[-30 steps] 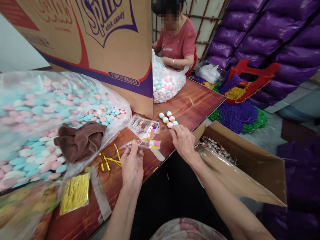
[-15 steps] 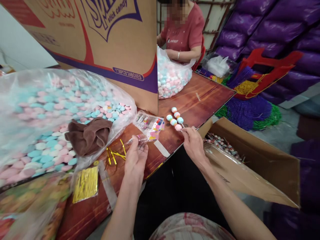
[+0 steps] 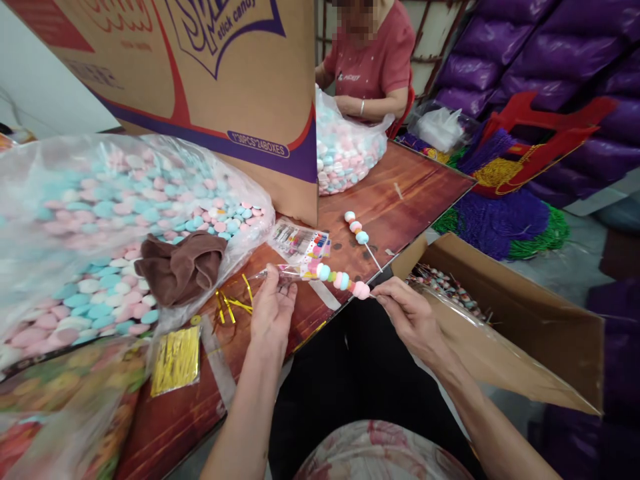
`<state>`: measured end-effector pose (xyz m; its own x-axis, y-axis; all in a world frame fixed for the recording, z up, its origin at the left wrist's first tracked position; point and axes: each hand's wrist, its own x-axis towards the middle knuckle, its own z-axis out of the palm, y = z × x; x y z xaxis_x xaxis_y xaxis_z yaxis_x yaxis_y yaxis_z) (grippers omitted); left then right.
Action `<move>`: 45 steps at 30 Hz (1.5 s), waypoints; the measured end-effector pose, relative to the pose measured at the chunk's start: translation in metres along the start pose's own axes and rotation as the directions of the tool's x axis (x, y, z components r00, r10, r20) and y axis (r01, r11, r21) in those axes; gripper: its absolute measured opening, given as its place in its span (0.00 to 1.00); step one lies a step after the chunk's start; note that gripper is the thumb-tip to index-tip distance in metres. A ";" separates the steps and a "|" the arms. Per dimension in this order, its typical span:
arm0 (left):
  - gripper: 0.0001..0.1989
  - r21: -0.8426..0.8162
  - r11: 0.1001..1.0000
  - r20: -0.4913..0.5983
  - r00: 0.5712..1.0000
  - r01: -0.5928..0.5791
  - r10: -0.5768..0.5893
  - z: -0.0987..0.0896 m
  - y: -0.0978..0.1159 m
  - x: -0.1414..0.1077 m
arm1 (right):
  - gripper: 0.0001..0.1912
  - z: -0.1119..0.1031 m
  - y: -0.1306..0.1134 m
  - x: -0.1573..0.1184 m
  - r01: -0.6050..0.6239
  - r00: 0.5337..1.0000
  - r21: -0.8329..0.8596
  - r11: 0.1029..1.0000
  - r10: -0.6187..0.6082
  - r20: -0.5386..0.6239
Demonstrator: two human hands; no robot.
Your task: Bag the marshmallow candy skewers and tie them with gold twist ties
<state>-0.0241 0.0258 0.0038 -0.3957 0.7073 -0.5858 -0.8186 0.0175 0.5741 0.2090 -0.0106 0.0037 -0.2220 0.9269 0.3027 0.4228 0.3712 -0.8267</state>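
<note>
At the reddish table (image 3: 425, 183), purple bags (image 3: 545, 50) beyond, left grip (image 3: 273, 307) pinches a wrapper (image 3: 293, 271), right grip (image 3: 407, 310) a candy skewer (image 3: 343, 280).

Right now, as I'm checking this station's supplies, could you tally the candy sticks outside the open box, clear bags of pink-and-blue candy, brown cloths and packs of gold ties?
Candy sticks: 2
Clear candy bags: 2
Brown cloth: 1
Pack of gold ties: 1
Total: 6
</note>
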 end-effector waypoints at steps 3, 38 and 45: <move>0.09 0.043 0.996 0.139 0.987 -0.084 0.077 -0.007 -0.002 0.003 | 0.09 -0.005 0.000 0.001 0.010 0.998 0.026 1.000 -0.012 0.069; 0.14 0.136 0.927 0.255 0.916 -0.350 0.309 -0.012 -0.025 -0.004 | 0.16 0.018 -0.012 0.002 -0.616 0.786 0.584 0.529 0.469 0.403; 0.16 0.133 0.937 0.267 0.922 -0.323 0.279 -0.012 -0.030 -0.011 | 0.16 0.025 -0.013 0.001 -0.618 0.784 0.563 0.548 0.479 0.394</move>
<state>-0.0005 0.0087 -0.0136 -0.4823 0.8461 -0.2269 -0.5839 -0.1174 0.8033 0.1813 -0.0159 0.0030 -0.3178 0.8828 -0.3459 -0.1256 -0.4007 -0.9075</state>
